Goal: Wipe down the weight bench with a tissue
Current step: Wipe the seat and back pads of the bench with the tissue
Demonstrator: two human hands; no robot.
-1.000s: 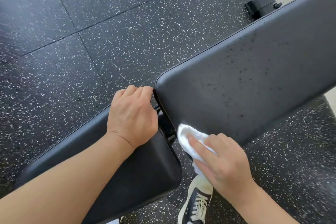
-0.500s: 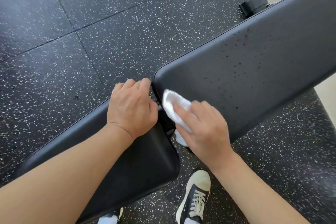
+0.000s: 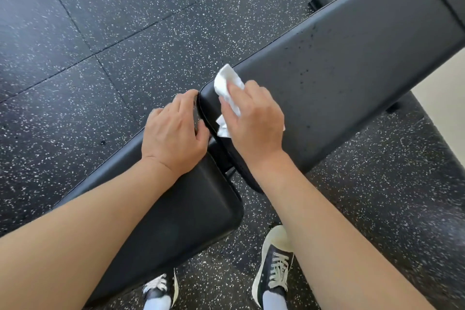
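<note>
White tissue (image 3: 227, 82), black bench pad (image 3: 352, 65), black white-speckled floor (image 3: 125, 20), black-and-white laced sneakers (image 3: 274, 264).

The tissue (image 3: 229, 88) lay under the right hand (image 3: 254, 118) on the back pad (image 3: 352, 58); the left hand (image 3: 173, 133) rested just left, on the seat pad (image 3: 181, 214). Two shoes (image 3: 274, 264) stood below the hands.
</note>
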